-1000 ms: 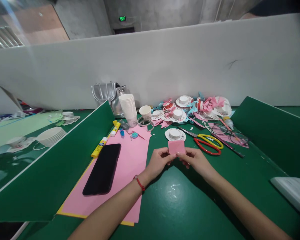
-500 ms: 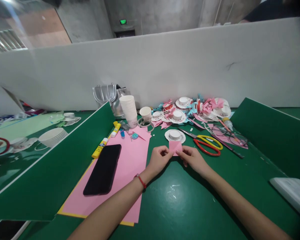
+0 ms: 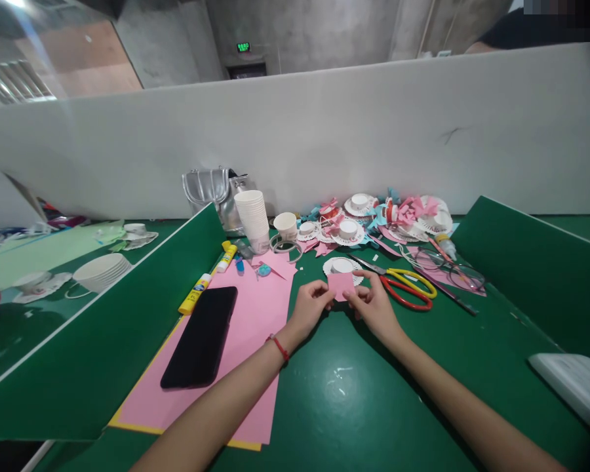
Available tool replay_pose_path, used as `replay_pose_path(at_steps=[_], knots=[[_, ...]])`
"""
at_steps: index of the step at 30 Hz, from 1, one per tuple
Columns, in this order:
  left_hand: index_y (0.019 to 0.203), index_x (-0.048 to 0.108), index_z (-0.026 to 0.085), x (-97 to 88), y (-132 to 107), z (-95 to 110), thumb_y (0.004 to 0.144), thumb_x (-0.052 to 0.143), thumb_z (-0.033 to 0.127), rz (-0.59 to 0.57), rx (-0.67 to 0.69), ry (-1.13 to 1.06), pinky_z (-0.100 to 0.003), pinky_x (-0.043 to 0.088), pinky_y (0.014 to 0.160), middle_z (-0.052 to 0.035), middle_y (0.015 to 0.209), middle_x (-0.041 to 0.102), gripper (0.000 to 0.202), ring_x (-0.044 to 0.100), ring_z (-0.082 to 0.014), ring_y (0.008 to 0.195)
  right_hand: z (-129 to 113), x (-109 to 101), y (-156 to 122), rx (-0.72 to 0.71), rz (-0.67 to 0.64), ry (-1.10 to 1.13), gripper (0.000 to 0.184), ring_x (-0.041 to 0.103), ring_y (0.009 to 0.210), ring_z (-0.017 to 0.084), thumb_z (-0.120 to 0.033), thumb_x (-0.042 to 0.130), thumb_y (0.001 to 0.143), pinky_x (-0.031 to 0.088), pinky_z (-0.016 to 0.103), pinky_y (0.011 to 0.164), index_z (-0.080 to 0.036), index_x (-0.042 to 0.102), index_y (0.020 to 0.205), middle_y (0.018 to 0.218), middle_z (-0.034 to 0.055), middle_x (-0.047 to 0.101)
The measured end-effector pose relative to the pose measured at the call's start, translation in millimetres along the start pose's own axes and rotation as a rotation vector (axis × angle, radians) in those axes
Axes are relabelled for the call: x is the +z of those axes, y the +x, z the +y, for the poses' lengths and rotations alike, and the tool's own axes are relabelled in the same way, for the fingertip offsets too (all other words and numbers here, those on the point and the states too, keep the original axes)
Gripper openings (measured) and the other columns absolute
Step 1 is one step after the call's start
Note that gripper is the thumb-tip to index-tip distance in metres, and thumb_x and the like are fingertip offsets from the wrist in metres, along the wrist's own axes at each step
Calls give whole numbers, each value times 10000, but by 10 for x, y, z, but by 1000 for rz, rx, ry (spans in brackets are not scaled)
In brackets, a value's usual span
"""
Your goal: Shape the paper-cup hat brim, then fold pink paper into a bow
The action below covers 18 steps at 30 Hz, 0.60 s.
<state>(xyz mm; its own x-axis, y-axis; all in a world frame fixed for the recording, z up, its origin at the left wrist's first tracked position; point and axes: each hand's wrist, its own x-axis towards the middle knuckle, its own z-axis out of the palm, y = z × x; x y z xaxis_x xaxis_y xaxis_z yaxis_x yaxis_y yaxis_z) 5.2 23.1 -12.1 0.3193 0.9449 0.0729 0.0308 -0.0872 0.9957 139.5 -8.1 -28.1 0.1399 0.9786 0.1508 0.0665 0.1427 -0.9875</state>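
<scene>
Between my two hands is a small square of pink paper (image 3: 341, 286), held up over the green table. My left hand (image 3: 313, 305) pinches its left edge between thumb and fingers. On its right side, my right hand (image 3: 373, 303) grips the paper with the thumb in front and the index finger raised at the top corner. Just behind the paper sits a white paper piece with a fringed rim and a raised round centre (image 3: 343, 265), partly covered by it. Scissors with red and yellow handles (image 3: 408, 286) lie to the right of my right hand.
Left of me are pink sheets (image 3: 248, 354), a black phone (image 3: 201, 337) and glue sticks (image 3: 195, 295). Stacked paper cups (image 3: 253, 219) stand by a silver bag (image 3: 209, 187). Finished-looking paper pieces (image 3: 388, 213) pile at the back. Glasses (image 3: 452, 269) lie right. Green dividers (image 3: 108, 328) flank the space.
The pink paper has shifted slightly left and up, now overlapping the fringed white piece more. My right index finger has risen to the paper's top corner; my left hand keeps its pinch.
</scene>
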Motion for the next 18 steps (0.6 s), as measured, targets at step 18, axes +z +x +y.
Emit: replay_pose_path(at_steps=[18], knots=[[536,469,140,-42,-17,-33,690,524,320,-54,-67,-79,-186,315,428,34,472,470,243,411,-62,417,-68,-44,-48,-156,-44,-164,176,562,705,173,-297,642,649,444,262,593,-159,624,757,782,57,608]])
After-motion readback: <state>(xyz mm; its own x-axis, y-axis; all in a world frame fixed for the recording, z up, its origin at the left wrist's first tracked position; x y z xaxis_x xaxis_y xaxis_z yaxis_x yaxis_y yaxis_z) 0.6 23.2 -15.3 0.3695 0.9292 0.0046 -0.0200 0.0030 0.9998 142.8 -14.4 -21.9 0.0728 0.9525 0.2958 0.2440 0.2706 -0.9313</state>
